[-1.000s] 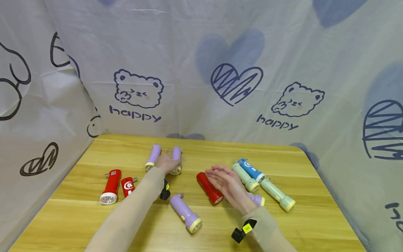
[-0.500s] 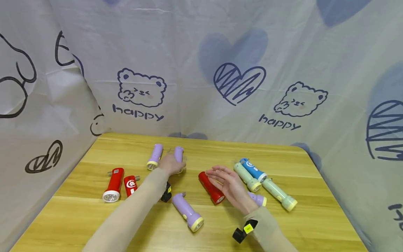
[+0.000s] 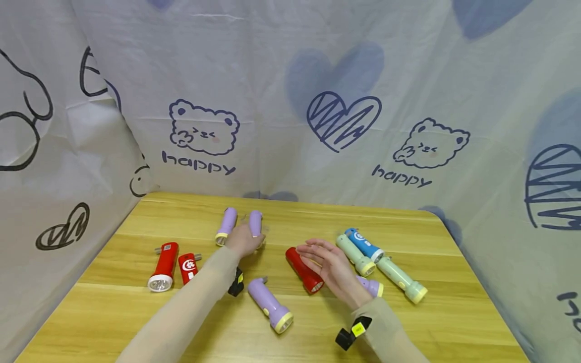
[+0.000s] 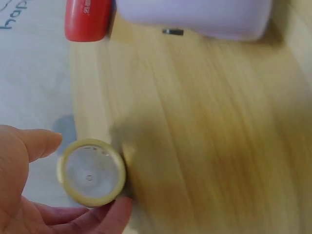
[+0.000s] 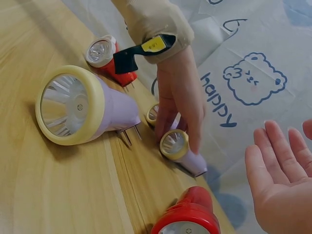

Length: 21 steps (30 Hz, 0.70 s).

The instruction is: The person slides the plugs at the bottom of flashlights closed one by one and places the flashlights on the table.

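Observation:
At the back of the table, my left hand (image 3: 244, 238) holds a purple flashlight (image 3: 255, 222), its thumb on one side and its fingers on the other. The yellow-rimmed lens (image 4: 92, 173) of that flashlight faces the left wrist camera. A second purple flashlight (image 3: 227, 224) lies close beside the fingers. My right hand (image 3: 333, 269) hovers with relaxed fingers, palm turned inward, and holds nothing. Just left of it lies a red flashlight (image 3: 303, 271), partly overlapped by the fingertips in the head view. Another purple flashlight (image 3: 269, 304) lies nearer, between the forearms.
Two red flashlights, one with a white rim (image 3: 165, 267) and one partly hidden by the left sleeve (image 3: 187, 267), lie at left. To the right are green flashlights (image 3: 356, 254) (image 3: 401, 280), a blue one (image 3: 364, 244) and a half-hidden purple one (image 3: 372, 286). A printed cloth hangs behind.
My left hand has shifted slightly toward me. The two purple flashlights at the back now lie a little closer together. My right hand has stayed in place.

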### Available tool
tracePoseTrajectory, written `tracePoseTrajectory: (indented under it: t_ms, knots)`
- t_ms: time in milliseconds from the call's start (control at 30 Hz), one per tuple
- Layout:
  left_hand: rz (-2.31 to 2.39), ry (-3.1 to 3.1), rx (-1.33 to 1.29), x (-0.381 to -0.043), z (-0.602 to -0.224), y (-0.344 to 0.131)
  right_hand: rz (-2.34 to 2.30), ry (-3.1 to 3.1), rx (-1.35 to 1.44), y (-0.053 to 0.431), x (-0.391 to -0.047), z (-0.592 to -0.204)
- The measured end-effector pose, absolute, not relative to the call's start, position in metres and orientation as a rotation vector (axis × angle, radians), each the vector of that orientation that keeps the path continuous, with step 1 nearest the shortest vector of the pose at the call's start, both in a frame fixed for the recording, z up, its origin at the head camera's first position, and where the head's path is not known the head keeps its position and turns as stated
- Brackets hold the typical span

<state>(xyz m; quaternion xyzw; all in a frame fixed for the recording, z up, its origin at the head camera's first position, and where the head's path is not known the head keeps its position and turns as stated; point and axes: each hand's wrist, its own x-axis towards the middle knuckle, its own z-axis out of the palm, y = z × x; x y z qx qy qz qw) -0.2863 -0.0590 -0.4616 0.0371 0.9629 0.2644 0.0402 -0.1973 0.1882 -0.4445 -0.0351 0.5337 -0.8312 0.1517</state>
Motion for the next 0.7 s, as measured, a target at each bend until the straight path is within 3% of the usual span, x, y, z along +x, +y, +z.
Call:
tracePoseTrajectory:
  t_ms: [400, 700]
  knots:
    - [0.708, 3.066, 0.256, -0.265, -0.436, -0.066, -2.226, 1.871, -0.176, 0.189, -0.196, -0.437]
    - [0.812, 3.144, 0.69, -0.242, -0.42, -0.071, -1.757, 2.584, -0.549, 0.195, -0.193, -0.432]
